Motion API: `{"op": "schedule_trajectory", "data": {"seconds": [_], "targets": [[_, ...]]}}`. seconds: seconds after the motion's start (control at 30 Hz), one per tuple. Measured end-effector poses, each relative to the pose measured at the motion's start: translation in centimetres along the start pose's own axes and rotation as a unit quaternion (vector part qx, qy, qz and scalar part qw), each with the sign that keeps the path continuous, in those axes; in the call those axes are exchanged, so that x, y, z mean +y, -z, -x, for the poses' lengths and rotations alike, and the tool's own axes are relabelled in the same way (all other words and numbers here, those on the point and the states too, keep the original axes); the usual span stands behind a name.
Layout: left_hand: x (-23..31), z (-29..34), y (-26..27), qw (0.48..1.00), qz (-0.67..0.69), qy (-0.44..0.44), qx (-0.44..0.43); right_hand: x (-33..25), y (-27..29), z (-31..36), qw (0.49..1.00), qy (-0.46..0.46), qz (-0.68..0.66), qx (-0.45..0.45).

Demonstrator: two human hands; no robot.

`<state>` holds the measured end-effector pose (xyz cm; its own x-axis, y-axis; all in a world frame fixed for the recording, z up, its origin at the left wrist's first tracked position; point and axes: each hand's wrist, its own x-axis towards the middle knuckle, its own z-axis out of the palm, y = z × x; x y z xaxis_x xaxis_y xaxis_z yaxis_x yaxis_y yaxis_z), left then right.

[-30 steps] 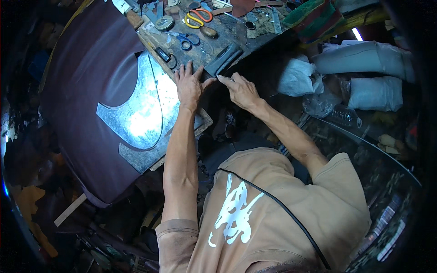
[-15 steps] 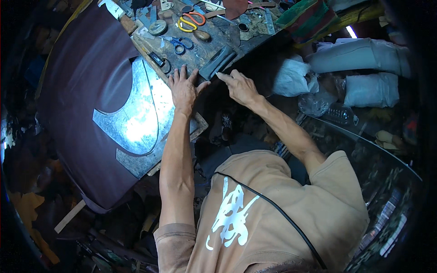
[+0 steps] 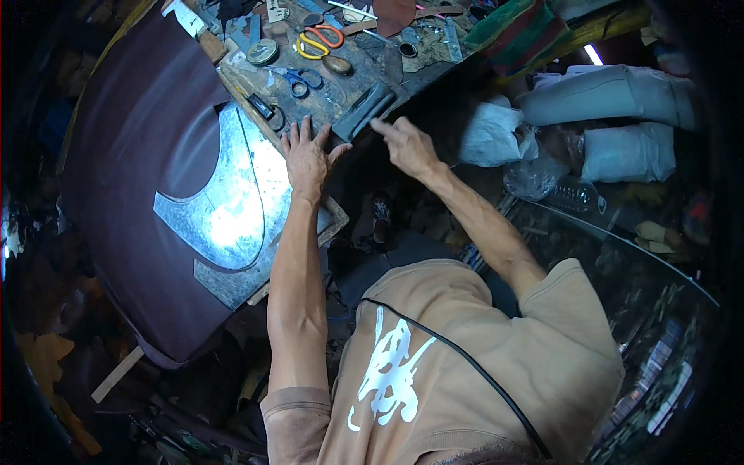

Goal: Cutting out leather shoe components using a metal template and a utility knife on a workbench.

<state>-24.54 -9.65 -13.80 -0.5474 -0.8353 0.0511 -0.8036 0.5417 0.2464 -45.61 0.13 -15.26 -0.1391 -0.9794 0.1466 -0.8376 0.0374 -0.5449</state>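
My left hand [image 3: 308, 159] lies open at the workbench edge, fingers spread and pressed on the wood. Just right of its fingertips is a dark grey sharpening stone [image 3: 358, 116], worn hollow along its top. Beside the stone, my right hand [image 3: 411, 147] is closed with the index finger pointing at it. A small pale blade appears to be in that hand; motion blur and the fingers hide most of it. Blue-handled scissors [image 3: 301, 82] and a black clip-like tool with a ring [image 3: 262, 106] lie beyond my left hand.
The workbench [image 3: 364, 66] also carries orange-and-yellow-handled scissors [image 3: 313, 49], a round tin [image 3: 263, 52] and a broad-bladed knife [image 3: 186, 18]. A shiny metal template [image 3: 205, 205] rests on brown leather [image 3: 124, 194] at left. Wrapped bundles [image 3: 628, 151] are at right.
My right hand has shifted slightly beside the stone and is now blurred. My left hand stays spread on the bench edge. The whole view has moved a little.
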Motion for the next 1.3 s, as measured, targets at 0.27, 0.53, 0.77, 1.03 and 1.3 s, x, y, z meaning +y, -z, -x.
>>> {"op": "schedule_trajectory", "data": {"seconds": [0.27,0.53,0.77,1.03,1.3], "targets": [[0.5,-0.2,0.6,0.999,0.015,0.009,-0.028,1.7,0.8,-0.8,0.998,-0.048,0.006,0.029],[0.3,-0.2,0.2,1.000,0.005,-0.002,-0.001,1.6,0.9,-1.4,0.996,-0.081,-0.009,0.025],[0.1,0.0,-0.1,1.000,0.001,-0.001,0.000,1.4,1.6,-1.6,0.994,-0.102,0.007,0.042],[0.3,-0.4,-0.1,1.000,0.007,-0.003,0.004,2.4,1.4,-1.8,0.994,-0.098,0.018,0.049],[0.0,-0.1,0.0,1.000,0.000,0.004,-0.010,1.9,1.1,-1.5,0.995,-0.090,0.017,0.044]]}}
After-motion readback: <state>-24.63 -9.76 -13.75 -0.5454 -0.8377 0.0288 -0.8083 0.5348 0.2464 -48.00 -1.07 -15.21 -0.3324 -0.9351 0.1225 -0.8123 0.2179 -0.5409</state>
